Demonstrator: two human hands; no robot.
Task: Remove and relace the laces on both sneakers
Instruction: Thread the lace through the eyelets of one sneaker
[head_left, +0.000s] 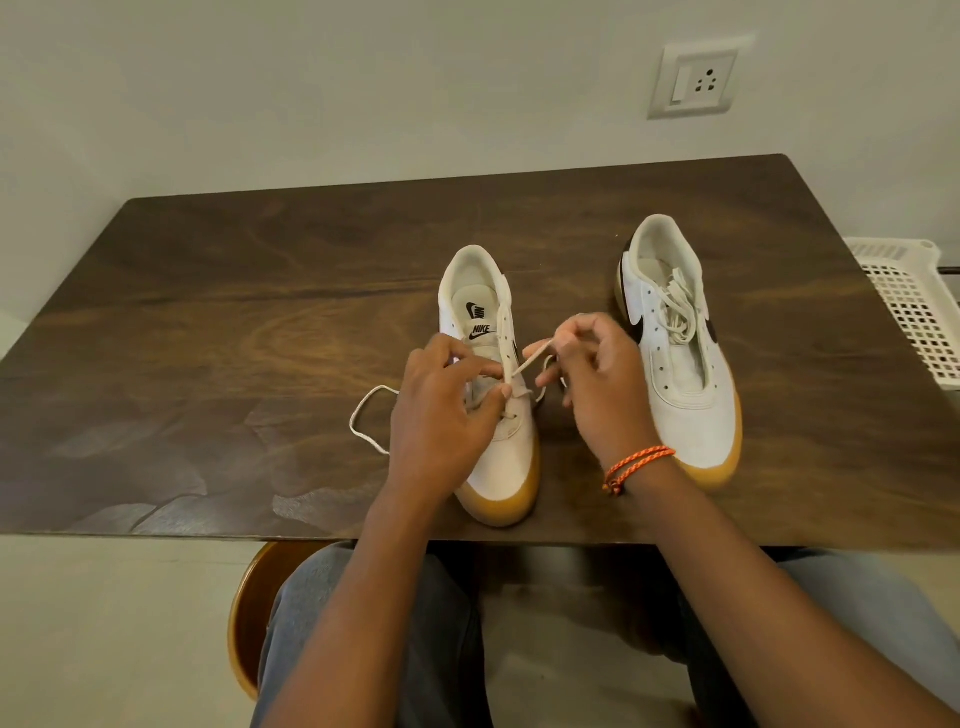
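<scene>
Both hands pinch lace, left sneaker

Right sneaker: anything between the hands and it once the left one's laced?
Nothing visible. The right sneaker sits just beside the right hand, bare table between, with its loose lace bundled inside it.

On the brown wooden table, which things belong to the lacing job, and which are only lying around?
Job: white gum-soled sneaker under the hands; its white lace; second white gum-soled sneaker; loose white lace bundled inside it.

Lying around: white perforated plastic basket; white wall socket.
</scene>
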